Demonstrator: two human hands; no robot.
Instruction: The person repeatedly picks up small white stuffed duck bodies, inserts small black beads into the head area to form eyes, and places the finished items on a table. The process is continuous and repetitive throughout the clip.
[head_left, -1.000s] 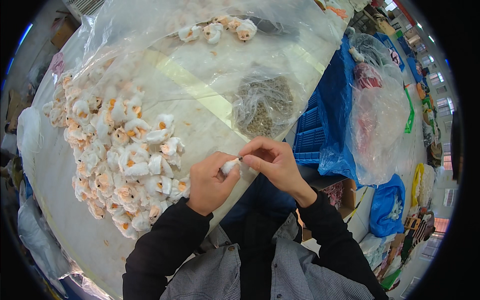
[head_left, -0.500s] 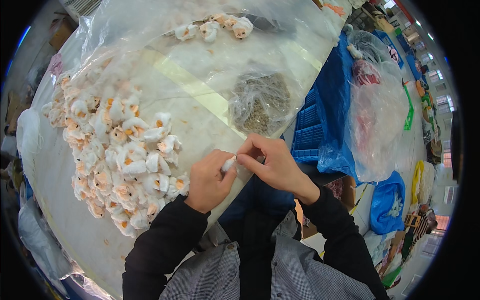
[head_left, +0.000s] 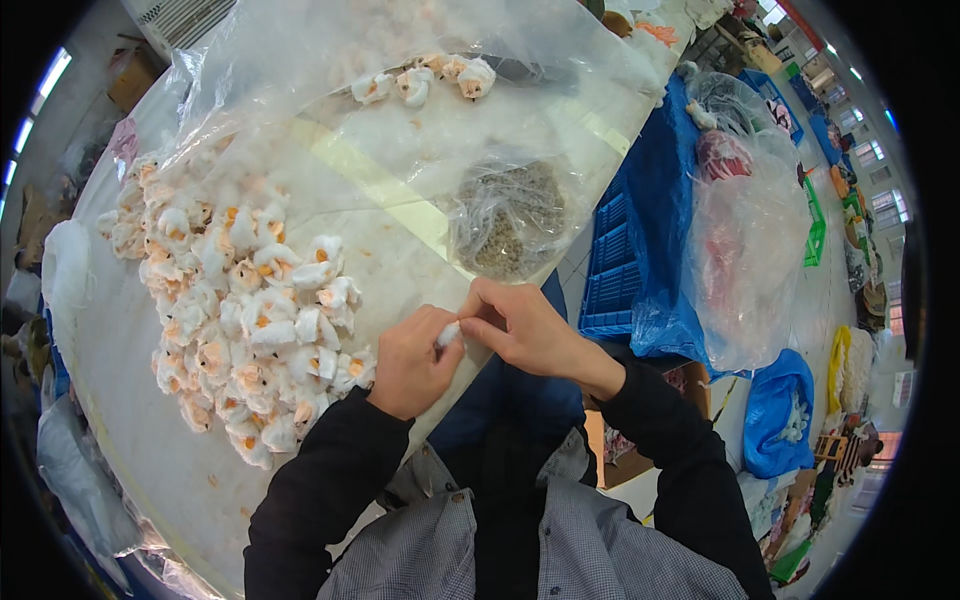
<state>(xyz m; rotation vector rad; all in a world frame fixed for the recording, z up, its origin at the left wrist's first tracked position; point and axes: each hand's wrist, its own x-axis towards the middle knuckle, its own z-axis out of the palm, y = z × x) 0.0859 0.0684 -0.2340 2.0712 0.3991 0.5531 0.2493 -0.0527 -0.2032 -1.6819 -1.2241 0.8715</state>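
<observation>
Near the table's front edge, my left hand (head_left: 412, 362) is closed round a small white fluffy plush piece (head_left: 449, 333), most of it hidden by the fingers. My right hand (head_left: 520, 330) meets it from the right, thumb and forefinger pinched together at the end of that piece. Whatever lies between the right fingertips is too small to make out. Left of my hands spreads a heap of white plush pieces (head_left: 268, 325) with peach fluff, orange patches and small dark dots.
Beyond my hands a clear plastic bag (head_left: 510, 215) of brownish granules lies on the pale table (head_left: 400, 255). Several more plush pieces (head_left: 414, 86) sit farther back by plastic sheeting. On the right stand blue crates (head_left: 608, 265), a clear bag (head_left: 745, 260) and a blue bag (head_left: 778, 415).
My right hand has come slightly left and down, and its fingers have drawn closer to my left hand. The left hand keeps hold of the white piece, shifted a little.
</observation>
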